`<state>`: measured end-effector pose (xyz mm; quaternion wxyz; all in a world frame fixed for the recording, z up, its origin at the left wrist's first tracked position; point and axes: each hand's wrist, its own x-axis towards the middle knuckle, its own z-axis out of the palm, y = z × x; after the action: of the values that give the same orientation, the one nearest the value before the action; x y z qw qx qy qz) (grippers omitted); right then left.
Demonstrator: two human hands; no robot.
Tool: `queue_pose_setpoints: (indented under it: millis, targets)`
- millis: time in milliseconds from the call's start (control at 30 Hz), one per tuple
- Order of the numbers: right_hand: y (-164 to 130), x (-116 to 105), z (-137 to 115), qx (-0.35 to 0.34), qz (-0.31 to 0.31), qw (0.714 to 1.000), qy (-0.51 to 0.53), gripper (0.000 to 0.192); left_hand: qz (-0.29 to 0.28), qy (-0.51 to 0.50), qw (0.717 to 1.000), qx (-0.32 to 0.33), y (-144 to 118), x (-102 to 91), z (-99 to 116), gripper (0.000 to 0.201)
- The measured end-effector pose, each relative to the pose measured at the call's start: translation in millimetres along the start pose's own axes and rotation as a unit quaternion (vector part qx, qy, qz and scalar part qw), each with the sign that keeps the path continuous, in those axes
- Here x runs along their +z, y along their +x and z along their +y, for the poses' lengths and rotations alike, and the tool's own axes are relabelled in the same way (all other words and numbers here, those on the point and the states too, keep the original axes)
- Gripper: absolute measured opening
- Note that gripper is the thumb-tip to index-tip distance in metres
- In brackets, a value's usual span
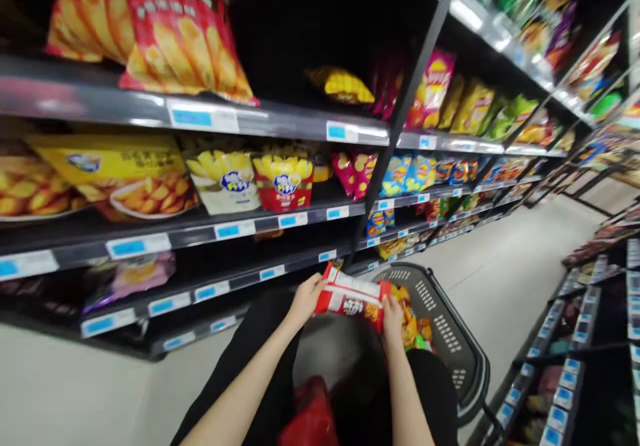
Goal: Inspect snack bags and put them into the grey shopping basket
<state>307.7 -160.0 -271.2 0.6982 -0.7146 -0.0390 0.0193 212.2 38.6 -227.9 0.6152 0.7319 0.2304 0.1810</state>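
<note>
A red and white snack packet is stretched between both hands, level above my lap. My left hand grips its left end, and my right hand grips the right end. Just beyond my right hand stands a dark shopping basket on the floor, with orange and green snack bags inside it. A blurred red object shows at the bottom of the view, below the packet; I cannot make out what it is.
Dark shelves with blue price tags run along the left, holding large red snack bags and yellow bags. Another shelf row lines the right. A pale floor aisle stretches between them.
</note>
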Motion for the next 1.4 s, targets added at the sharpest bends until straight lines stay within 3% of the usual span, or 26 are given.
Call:
queue_pose_setpoints:
  millis: [100,233,433,700,833,1033,1167,1267,1400]
  targets:
    - [4,-11,15,0.048,-0.011,0.998,0.049,0.050,-0.048,-0.020,0.998,-0.037,-3,7.5,-10,0.028]
    - [0,-13,7,0.071,-0.025,0.991,0.114,0.043,-0.072,-0.065,0.995,-0.036,-9,7.8,-12,0.036]
    - [-1,-7,4,0.072,-0.039,0.985,0.149,0.037,-0.052,-0.086,0.995,-0.017,-8,2.9,-9,0.040]
    - [-1,-14,6,0.030,-0.028,0.994,0.097,0.029,0.034,0.031,0.999,0.015,-8,-7.3,-2,0.026]
    - [-2,-21,5,0.028,-0.030,0.997,0.064,0.034,-0.002,0.028,0.999,-0.019,-7,-10.6,-2,0.028]
    - [-5,-23,0,0.058,-0.064,0.992,0.093,0.039,-0.065,-0.107,0.991,-0.058,-3,-10.8,-6,0.041]
    - [-7,-22,-1,0.061,-0.080,0.988,0.118,0.047,-0.047,-0.284,0.951,-0.114,-1,-16.3,-4,0.044]
    - [-9,-19,2,0.063,-0.096,0.988,0.103,0.032,-0.013,-0.296,0.943,-0.151,0,-20.4,-2,0.037]
    - [-12,-15,2,0.058,-0.109,0.987,0.104,0.037,-0.025,-0.324,0.934,-0.148,0,-23.7,-4,0.049]
